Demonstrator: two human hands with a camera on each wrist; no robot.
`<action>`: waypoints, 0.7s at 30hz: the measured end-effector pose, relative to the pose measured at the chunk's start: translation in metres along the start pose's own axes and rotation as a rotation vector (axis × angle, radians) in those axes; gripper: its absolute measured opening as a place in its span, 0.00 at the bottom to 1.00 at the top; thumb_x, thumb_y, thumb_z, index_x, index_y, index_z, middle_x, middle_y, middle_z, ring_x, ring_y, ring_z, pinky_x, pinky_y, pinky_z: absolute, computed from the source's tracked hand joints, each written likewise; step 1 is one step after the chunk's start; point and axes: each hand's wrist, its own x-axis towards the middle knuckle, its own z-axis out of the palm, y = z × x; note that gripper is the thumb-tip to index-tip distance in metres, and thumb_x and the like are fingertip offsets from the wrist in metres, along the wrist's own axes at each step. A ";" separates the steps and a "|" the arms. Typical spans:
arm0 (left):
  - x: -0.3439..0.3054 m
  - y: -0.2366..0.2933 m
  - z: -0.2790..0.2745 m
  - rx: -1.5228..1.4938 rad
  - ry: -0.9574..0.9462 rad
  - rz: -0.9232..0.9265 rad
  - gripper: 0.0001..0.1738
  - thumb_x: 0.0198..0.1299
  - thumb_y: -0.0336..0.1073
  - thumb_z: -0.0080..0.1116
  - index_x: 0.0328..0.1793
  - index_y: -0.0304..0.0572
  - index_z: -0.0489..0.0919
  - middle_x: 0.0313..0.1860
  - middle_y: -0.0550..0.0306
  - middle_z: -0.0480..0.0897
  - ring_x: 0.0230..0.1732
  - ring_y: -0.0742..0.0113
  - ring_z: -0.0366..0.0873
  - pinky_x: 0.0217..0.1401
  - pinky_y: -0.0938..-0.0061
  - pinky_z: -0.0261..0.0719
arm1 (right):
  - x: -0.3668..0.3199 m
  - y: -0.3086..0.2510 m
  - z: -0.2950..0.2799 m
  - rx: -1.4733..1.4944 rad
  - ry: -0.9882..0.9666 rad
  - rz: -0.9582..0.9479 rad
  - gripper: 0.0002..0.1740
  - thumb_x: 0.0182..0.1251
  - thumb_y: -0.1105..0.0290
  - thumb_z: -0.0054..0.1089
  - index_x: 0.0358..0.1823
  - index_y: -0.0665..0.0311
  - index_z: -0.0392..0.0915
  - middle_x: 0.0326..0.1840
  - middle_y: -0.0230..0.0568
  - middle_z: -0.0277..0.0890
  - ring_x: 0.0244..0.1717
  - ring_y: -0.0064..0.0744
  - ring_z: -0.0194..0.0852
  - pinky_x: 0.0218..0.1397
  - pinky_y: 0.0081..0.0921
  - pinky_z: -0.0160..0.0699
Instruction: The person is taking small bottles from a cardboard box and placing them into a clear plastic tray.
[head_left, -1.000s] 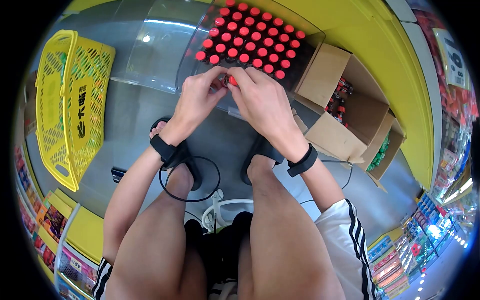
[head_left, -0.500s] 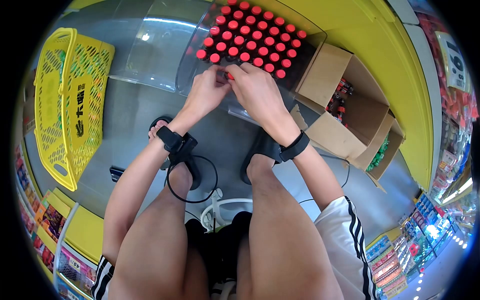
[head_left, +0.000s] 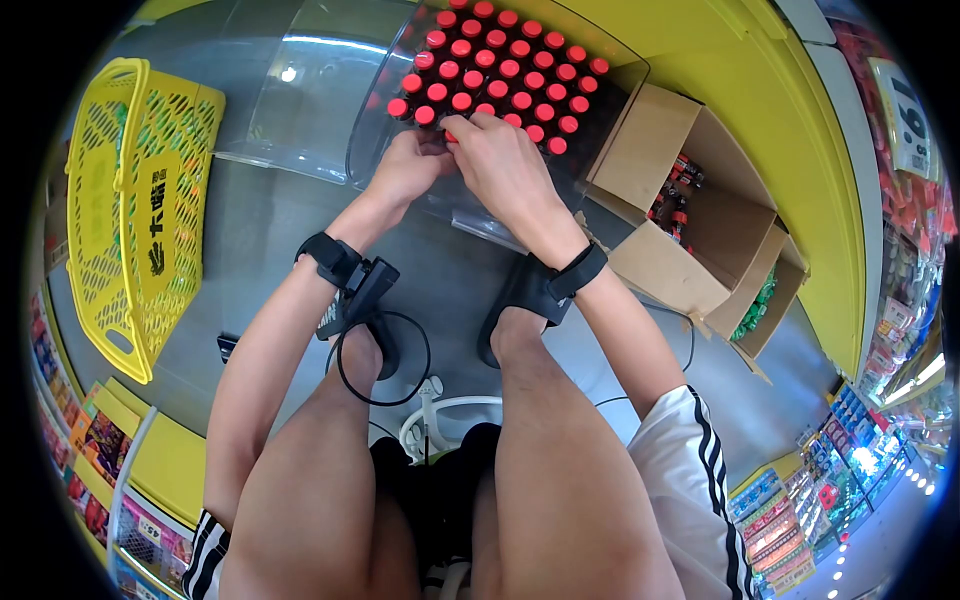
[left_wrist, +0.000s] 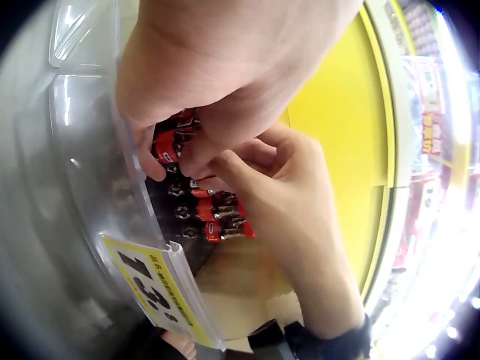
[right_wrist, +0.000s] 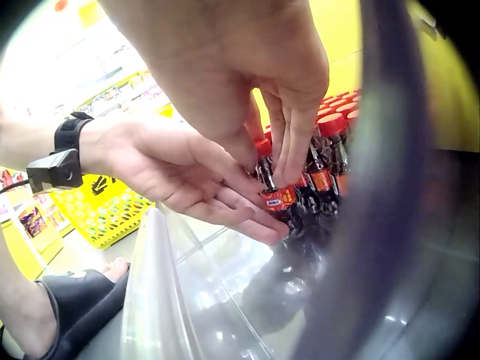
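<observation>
Small dark bottles with red caps (head_left: 498, 89) stand upright in close rows inside a clear plastic bin (head_left: 365, 120). At the bin's near side, my right hand (head_left: 505, 170) pinches one small red-capped bottle (right_wrist: 279, 199) around its cap and neck. My left hand (head_left: 405, 170) holds the same bottle lower down, its thumb and fingers on either side of the red label in the left wrist view. The bottle is upright, beside the front row. From the head, the hands hide most of it, leaving a bit of red cap visible.
An open cardboard box (head_left: 690, 235) with more bottles stands right of the bin; green packets (head_left: 757, 305) lie in another box section. A yellow basket (head_left: 140, 220) is on the left. A price tag (left_wrist: 154, 281) fronts the bin, and a yellow shelf side (head_left: 800, 180) rises behind.
Both hands have moved forward with the bottle, from in front of the bin to the near row of bottles. My right hand has lowered it upright beside the others.
</observation>
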 end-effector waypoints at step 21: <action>-0.003 0.007 0.014 -0.430 0.098 -0.078 0.27 0.74 0.18 0.46 0.79 0.24 0.69 0.67 0.47 0.85 0.66 0.65 0.84 0.77 0.68 0.79 | -0.002 0.000 0.000 0.029 0.077 -0.056 0.21 0.66 0.82 0.63 0.61 0.67 0.83 0.44 0.52 0.85 0.47 0.57 0.90 0.45 0.50 0.92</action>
